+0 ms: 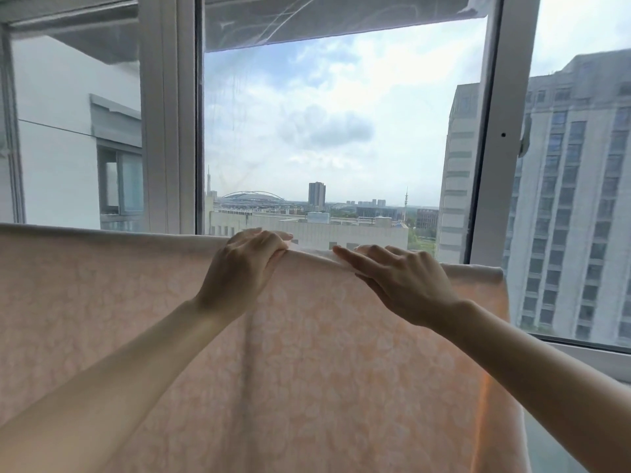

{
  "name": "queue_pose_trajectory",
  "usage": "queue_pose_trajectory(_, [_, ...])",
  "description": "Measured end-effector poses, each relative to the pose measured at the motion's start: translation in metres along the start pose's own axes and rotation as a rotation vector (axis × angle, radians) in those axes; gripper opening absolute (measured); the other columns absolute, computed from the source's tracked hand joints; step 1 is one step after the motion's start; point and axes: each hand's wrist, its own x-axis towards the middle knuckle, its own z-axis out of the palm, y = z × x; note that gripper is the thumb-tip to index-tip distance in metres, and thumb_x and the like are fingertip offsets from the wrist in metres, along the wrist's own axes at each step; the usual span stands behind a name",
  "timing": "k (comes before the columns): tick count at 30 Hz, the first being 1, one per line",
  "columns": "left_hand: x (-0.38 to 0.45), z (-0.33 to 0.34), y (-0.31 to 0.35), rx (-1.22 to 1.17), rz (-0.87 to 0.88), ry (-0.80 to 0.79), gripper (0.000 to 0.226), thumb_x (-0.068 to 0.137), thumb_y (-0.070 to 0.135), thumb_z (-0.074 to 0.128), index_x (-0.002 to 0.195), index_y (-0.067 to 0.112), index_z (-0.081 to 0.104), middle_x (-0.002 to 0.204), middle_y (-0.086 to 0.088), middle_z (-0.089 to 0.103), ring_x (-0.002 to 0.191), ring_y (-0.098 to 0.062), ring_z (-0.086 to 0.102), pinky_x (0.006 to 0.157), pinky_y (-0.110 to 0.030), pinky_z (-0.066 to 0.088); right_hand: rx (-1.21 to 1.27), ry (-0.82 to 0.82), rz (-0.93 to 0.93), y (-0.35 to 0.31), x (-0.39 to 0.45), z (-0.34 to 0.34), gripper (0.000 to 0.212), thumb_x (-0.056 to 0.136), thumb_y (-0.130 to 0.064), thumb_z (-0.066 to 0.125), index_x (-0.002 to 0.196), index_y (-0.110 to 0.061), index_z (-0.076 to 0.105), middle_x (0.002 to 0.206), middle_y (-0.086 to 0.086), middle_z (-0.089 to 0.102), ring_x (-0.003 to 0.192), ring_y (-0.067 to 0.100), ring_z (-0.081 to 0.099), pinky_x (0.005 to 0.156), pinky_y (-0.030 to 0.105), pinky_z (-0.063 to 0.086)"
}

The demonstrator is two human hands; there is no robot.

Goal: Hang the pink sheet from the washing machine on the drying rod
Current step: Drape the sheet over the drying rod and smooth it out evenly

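The left hand [249, 257] is curling its fingers over the top fold of the pink sheet [307, 353], thumb side toward the person, gripping the cloth where it bends over the rod. The right hand [403, 278] is lying just beside it, fingers nearly straight and pointing toward the left hand, pressing flat on the same fold; whether its thumb is pinching cloth underneath cannot be told. The two hands are almost meeting at the fingertips.

The drying rod itself is not showing; it is judged to be running under the fold, fully wrapped by cloth. The sheet is draping over it and hanging below both hands, filling the lower view. Its long axis along the fold is running left to right, roughly level, dipping slightly toward the right hand's side. The right end [500, 278] of the fold lies well beyond the right hand; the left end is running out of view.

A vertical crease is falling below the left hand, so the cloth is bunching there.

Judgement on the step: spreading and evening the sheet is in hand. To do it well, the hands should be sliding apart along the fold, smoothing outward from the centre, keeping light downward pressure so the cloth does not slip off the far side.

Beyond the hands, a window frame [167, 131] and city buildings are showing.
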Motion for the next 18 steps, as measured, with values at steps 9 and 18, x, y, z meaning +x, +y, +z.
queue_pose_trajectory(9, [-0.022, 0.03, -0.02, 0.143, 0.017, -0.025, 0.016, 0.092, 0.016, 0.06, 0.098, 0.003, 0.068, 0.129, -0.008, 0.061, 0.118, -0.033, 0.059, 0.096, -0.051, 0.05, -0.009, 0.039, 0.065, -0.014, 0.008, 0.02, 0.052, 0.101, -0.037, 0.034, 0.151, -0.024, 0.026, 0.139, 0.009, 0.052, 0.108, 0.025, 0.061, 0.085, 0.042, 0.053])
queue_pose_trajectory(18, [-0.018, 0.035, -0.018, 0.041, -0.059, 0.042, 0.021, 0.095, 0.025, 0.056, 0.096, 0.006, 0.065, 0.118, -0.008, 0.069, 0.114, -0.025, 0.062, 0.093, -0.045, 0.054, 0.03, 0.0, 0.087, -0.055, 0.056, 0.034, 0.075, 0.094, -0.05, 0.049, 0.15, -0.008, 0.024, 0.142, 0.011, 0.049, 0.118, 0.029, 0.057, 0.096, 0.047, 0.049])
